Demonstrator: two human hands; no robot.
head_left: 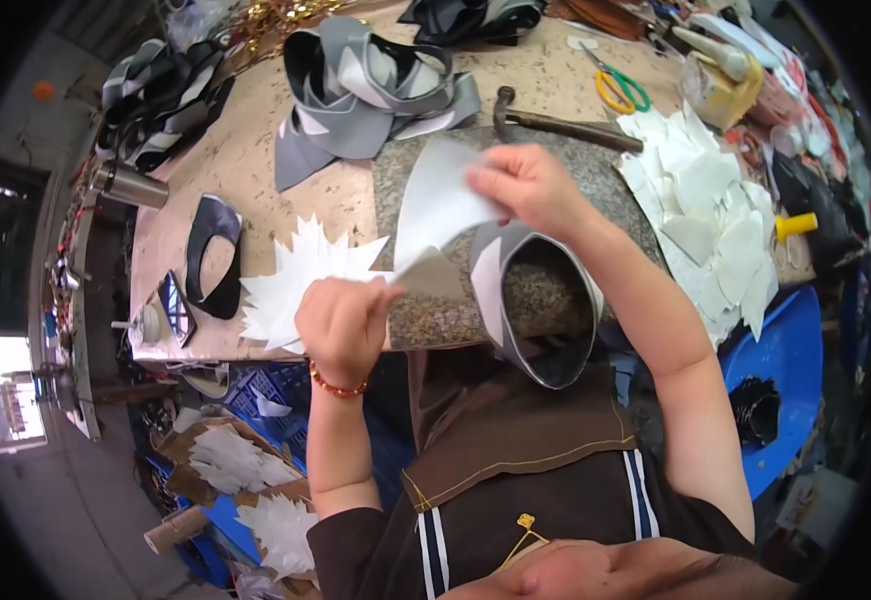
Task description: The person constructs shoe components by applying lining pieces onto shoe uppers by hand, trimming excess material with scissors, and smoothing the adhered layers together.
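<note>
My right hand (531, 187) pinches the upper right part of a thin white curved sheet (441, 205) over the stone slab. My left hand (344, 325) is closed at the sheet's lower left end, where a small greyish flap (430, 274) shows; its fingertips hold that end. Just right of the sheet, a grey and white shoe upper (493, 290) stands as an open loop at the slab's front edge. Left of the sheet lies a fanned stack of white pieces (306, 268), partly behind my left hand.
A hammer (571, 128) lies behind my right hand, with scissors (624, 90) beyond. Grey uppers (356, 95) are heaped at the back. White pieces (706, 205) are piled right. At left are a black upper (214, 255) and a metal cup (131, 186).
</note>
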